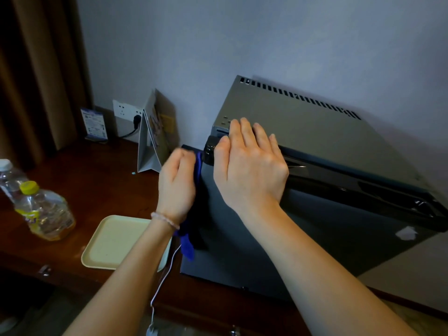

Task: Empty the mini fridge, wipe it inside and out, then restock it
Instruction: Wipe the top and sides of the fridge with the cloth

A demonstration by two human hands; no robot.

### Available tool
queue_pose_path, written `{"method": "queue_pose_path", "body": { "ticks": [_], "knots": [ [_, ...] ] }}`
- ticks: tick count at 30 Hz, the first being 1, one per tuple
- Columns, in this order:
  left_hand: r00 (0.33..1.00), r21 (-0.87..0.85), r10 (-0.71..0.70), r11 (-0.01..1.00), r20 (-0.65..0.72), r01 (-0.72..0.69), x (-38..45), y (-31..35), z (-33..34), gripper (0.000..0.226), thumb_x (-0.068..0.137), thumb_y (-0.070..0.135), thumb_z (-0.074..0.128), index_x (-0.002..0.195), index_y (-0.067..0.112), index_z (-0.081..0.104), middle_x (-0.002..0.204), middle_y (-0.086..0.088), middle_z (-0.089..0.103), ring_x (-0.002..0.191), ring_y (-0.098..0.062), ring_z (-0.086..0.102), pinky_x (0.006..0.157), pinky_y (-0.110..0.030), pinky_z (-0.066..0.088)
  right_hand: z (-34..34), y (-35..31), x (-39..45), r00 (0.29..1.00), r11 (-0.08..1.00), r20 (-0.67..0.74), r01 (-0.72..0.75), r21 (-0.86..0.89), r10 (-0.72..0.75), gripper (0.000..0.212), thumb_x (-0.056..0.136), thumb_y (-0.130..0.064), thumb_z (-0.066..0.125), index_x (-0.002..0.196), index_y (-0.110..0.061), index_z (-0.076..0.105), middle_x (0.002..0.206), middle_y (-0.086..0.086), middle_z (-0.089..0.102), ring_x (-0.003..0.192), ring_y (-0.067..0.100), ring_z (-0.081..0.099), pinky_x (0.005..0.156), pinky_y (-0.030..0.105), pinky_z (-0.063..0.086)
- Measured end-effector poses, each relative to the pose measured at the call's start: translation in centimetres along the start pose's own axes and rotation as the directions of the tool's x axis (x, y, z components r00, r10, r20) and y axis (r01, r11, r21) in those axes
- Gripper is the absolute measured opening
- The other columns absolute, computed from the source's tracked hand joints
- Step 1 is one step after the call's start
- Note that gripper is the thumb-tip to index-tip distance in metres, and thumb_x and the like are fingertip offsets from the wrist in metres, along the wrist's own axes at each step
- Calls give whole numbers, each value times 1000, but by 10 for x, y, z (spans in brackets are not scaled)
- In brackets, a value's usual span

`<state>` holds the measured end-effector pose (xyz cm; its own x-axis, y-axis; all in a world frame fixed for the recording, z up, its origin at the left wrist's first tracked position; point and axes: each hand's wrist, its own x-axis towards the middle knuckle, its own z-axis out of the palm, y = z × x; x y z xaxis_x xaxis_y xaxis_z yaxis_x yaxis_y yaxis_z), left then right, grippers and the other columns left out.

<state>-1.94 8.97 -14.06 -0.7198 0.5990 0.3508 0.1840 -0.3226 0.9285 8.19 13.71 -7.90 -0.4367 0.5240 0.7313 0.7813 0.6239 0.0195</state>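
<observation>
A dark mini fridge (339,146) with a grey vented top stands on the wooden desk against the wall, its door shut. My right hand (249,163) lies flat, fingers straight, over the fridge's top front left corner by the hinge. My left hand (175,183) presses a blue cloth (190,241) against the fridge's left side edge, fingers curled round it; the cloth hangs down below the wrist. Two bottles stand at the far left: a yellow-capped one (44,212) and a white-capped one (9,175).
A pale green tray (109,241) lies on the brown desk (101,185) left of the fridge. A folded white card stand (155,134), a small blue sign (94,124) and a wall socket (128,112) with a plug sit behind. A curtain hangs at left.
</observation>
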Motion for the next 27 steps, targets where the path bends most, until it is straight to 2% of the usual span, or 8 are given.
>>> {"method": "queue_pose_path", "body": {
  "ticks": [2, 5, 11, 14, 17, 20, 23, 27],
  "knots": [
    [1000, -37, 23, 999, -2, -23, 14, 29, 5, 25, 102, 16, 44, 78, 11, 51, 66, 8, 46, 62, -7, 44, 61, -24, 40, -1, 0, 0, 1000, 1000, 17, 2, 1, -2, 62, 103, -38, 18, 139, -8, 58, 142, 12, 58, 136, 30, 50, 115, 48, 36],
    [999, -26, 36, 999, 3, -35, 23, 38, 10, 25, 103, 17, 43, 80, 10, 51, 66, 6, 47, 60, -6, 45, 58, -20, 40, -1, 0, 0, 999, 1000, 42, 4, 2, -4, 63, 103, -38, 17, 141, -8, 56, 144, 12, 56, 138, 30, 48, 117, 48, 34],
    [1000, 50, 9, 999, 3, -9, 2, -14, 4, 27, 102, 18, 42, 78, 10, 51, 71, 7, 50, 67, -7, 47, 65, -27, 41, -1, 0, 0, 1000, 1000, 31, -4, -7, 4, 62, 103, -38, 18, 139, -9, 58, 143, 12, 58, 136, 31, 50, 115, 48, 35],
    [993, 136, -122, 983, 7, 120, -13, -58, -3, 27, 97, 26, 41, 78, 12, 52, 72, 9, 52, 70, -10, 47, 68, -35, 39, -3, -2, 1, 998, 1000, 61, -14, -24, 15, 64, 102, -40, 17, 140, -10, 58, 144, 11, 57, 137, 29, 50, 115, 47, 35],
    [937, 252, -347, 910, 31, 329, -37, -92, -12, 27, 96, 34, 38, 81, 20, 54, 83, -1, 60, 83, -21, 56, 79, -41, 46, -7, -2, 2, 993, 999, 117, -17, -27, 20, 66, 102, -41, 13, 143, -9, 54, 147, 11, 54, 140, 29, 46, 116, 47, 33],
    [895, 306, -445, 849, -23, 430, -56, -105, -20, 26, 100, 26, 42, 82, 12, 55, 83, -8, 63, 86, -31, 58, 77, -41, 46, -12, -1, -1, 986, 1000, 164, -9, -28, 13, 67, 102, -42, 11, 147, -8, 47, 151, 13, 48, 143, 29, 41, 119, 47, 31],
    [897, 358, -438, 831, -51, 426, -61, -91, -24, 28, 100, 21, 43, 81, 6, 55, 78, -9, 60, 80, -30, 56, 70, -38, 42, -15, -1, -1, 977, 1000, 211, -8, -20, 12, 69, 102, -43, 9, 150, -6, 42, 155, 14, 43, 146, 29, 36, 121, 47, 28],
    [924, 440, -381, 831, 8, 339, -65, -55, -35, 29, 102, 24, 44, 83, 5, 58, 80, -9, 63, 79, -25, 59, 66, -30, 43, -21, -1, -3, 957, 1000, 291, -14, 13, 10, 64, 106, -43, 12, 154, -8, 36, 160, 14, 34, 150, 29, 28, 122, 46, 23]
  ]
}}
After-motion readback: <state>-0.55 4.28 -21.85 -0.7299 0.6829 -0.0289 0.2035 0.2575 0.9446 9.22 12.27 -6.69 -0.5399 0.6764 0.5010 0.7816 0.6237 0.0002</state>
